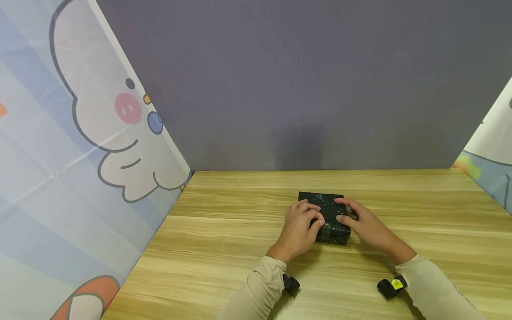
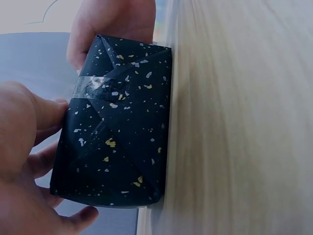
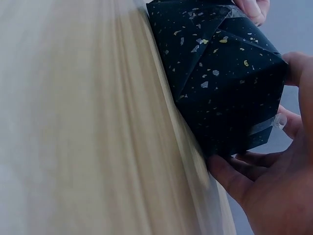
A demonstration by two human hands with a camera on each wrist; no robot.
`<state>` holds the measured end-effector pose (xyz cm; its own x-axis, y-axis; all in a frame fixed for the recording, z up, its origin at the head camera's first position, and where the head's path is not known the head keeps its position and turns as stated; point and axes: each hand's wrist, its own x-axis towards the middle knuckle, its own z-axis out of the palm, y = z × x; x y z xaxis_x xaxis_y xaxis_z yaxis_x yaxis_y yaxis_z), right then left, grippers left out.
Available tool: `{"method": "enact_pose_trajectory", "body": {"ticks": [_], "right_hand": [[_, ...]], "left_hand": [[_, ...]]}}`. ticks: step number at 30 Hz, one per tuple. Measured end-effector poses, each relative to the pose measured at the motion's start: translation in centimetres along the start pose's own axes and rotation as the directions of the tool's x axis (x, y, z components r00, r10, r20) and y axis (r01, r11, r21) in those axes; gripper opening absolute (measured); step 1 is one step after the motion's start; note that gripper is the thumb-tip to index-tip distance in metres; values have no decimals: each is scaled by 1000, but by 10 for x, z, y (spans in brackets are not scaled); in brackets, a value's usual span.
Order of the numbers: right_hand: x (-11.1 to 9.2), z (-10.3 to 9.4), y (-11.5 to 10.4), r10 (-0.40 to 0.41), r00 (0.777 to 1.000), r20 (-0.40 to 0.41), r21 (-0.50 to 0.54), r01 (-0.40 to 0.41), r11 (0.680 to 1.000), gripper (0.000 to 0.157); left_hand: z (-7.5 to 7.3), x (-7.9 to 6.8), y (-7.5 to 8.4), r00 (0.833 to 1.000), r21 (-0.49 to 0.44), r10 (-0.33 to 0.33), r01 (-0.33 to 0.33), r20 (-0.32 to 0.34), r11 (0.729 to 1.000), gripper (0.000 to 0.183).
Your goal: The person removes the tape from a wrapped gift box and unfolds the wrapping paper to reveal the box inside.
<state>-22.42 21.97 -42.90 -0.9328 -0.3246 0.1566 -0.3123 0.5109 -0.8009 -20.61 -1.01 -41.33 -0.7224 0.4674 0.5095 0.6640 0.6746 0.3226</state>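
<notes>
Both hands are gripping a small box wrapped in black speckled paper (image 1: pixel 326 217), lying mid-table toward the far edge. The left hand (image 1: pixel 299 231) and right hand (image 1: pixel 366 226) are curling over its top. Folded ends are already taped; any remaining seams are hidden.

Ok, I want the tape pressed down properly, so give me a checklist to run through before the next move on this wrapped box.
1. Wrapped box rests flat on the table: ok.
2. Left hand holds the box's left side: ok.
3. Right hand holds the right side, fingers on the top: ok.
4. End flaps folded into neat triangles, seen in both wrist views: ok.
5. Clear tape lies across the flap on the left end: ok, though its surface looks wrinkled.
6. Tape on the right end fully stuck down: cannot tell, its tip by the fingers may be loose.
</notes>
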Motion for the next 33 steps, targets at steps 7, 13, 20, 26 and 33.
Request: {"method": "enact_pose_trajectory", "body": {"ticks": [7,13,20,26,33], "right_hand": [[-1,2,5,-21,1000,4,-17,21,1000,57],[-2,2,4,-28,1000,10,-13,28,1000,56],[-1,2,3,-16,1000,8,-10,16,1000,57],[0,1,4,-9,1000,9,-16,9,1000,58],[-2,0,3,-6,1000,-1,-21,6,1000,57]], "left_hand": [[-1,2,0,995,79,96,-98,21,992,16],[-2,1,1,991,97,119,-124,55,988,16],[-1,-2,-3,993,60,96,-101,75,993,17],[-3,-3,-2,990,29,58,-63,130,998,17],[-8,-2,-1,979,-3,26,-26,202,1000,17]]}}
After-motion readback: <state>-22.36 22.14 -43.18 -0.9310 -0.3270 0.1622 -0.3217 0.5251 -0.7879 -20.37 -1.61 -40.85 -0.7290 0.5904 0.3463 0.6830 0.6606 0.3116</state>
